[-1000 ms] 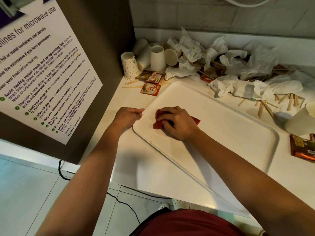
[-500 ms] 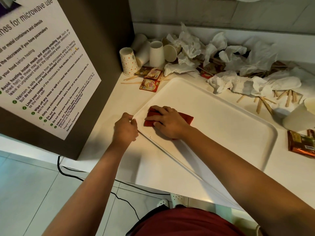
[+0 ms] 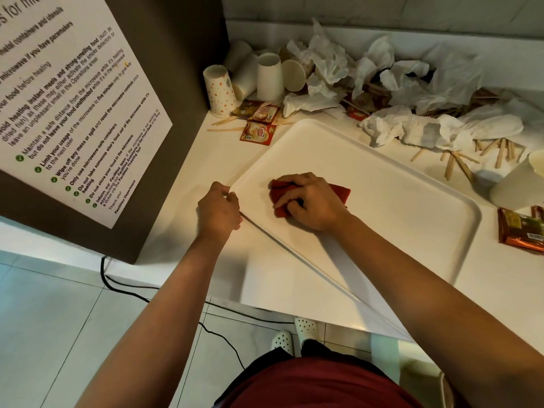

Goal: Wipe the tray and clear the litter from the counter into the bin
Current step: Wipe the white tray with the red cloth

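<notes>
Cloth (image 3: 309, 195) — now bunched, fingers curled

Warm, dim indoor light; soft shadows under both arms; wide-angle bending at edges; mostly sharp.

White tray (image 3: 382, 201) flat on cluttered counter (image 3: 206, 148)

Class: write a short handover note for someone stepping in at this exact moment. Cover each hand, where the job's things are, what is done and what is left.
Left hand grips the near-left corner of the white tray.
Right hand presses a red cloth on the tray's left part.
Wiping is under way.
Left: crumpled tissues, paper cups, creamer sachets and wooden stirrers lie on the counter. No bin in view.
</notes>
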A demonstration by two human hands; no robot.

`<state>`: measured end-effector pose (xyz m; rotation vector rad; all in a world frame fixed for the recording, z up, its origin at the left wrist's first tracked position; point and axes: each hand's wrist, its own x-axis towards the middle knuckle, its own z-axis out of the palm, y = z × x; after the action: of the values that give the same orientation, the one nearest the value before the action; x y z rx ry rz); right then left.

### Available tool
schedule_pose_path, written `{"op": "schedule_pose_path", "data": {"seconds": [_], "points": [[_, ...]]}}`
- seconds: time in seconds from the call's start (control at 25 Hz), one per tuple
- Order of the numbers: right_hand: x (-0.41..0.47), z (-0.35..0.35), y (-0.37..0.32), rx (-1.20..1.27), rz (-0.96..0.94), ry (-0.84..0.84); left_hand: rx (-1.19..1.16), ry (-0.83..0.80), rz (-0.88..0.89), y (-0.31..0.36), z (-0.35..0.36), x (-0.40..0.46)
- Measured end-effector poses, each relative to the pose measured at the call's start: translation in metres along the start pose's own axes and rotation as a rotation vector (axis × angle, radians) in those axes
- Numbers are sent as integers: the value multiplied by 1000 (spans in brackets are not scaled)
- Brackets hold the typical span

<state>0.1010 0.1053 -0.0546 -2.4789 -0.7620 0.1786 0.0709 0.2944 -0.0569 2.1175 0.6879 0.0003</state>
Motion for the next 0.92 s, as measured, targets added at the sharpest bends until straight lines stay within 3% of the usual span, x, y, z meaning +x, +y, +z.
{"op": "schedule_pose_path", "data": {"seconds": [0.2, 0.68, 0.8, 0.92], "points": [[1, 12, -25, -114, 143, -72, 10, 10, 3, 1, 2, 0], [-21, 2, -9, -26, -105, -124, 39, 62, 23, 3, 6, -4], [-31, -3, 7, -99, -41, -23, 54, 73, 37, 2, 6, -5], [-37, -7, 22, -183, 178, 130, 94, 84, 53, 0, 8, -6]]}}
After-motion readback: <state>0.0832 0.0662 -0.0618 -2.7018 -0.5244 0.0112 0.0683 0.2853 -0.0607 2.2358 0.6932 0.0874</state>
